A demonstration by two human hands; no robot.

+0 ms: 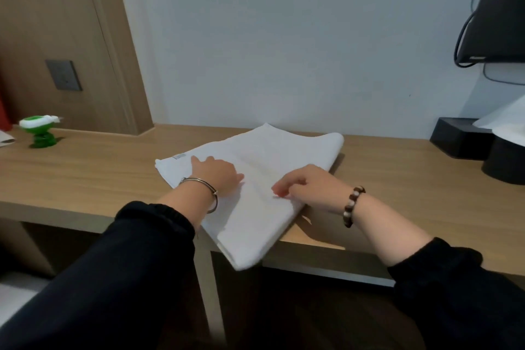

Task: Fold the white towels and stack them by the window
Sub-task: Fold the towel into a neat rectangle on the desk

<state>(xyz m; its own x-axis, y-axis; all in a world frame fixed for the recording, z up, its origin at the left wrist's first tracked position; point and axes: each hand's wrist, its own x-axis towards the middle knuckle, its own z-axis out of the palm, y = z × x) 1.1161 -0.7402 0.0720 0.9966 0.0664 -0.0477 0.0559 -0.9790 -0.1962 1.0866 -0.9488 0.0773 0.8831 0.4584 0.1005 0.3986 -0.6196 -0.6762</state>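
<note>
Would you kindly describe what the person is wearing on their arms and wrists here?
Both arms wear black long sleeves with gathered cuffs: left sleeve, right sleeve. The left wrist carries a thin silver bangle; the right wrist a bracelet of round brown and cream beads. The left hand and right hand are ungloved.

- The right hand [309, 187] curls at the towel's [255, 167] right edge; its fingertips are blurred, so whether they pinch the cloth cannot be told.
- The back of the left hand [216, 176] covers most of its fingers [196, 160].
- The towel's near corner, hanging past the bench [85, 173] edge, is blurred.
- The label [179, 156] on the towel is too small to read.
- A black screen [500, 8], a black pot [508, 163] and a red thing [4, 116] are cut off by the picture's edges.
</note>
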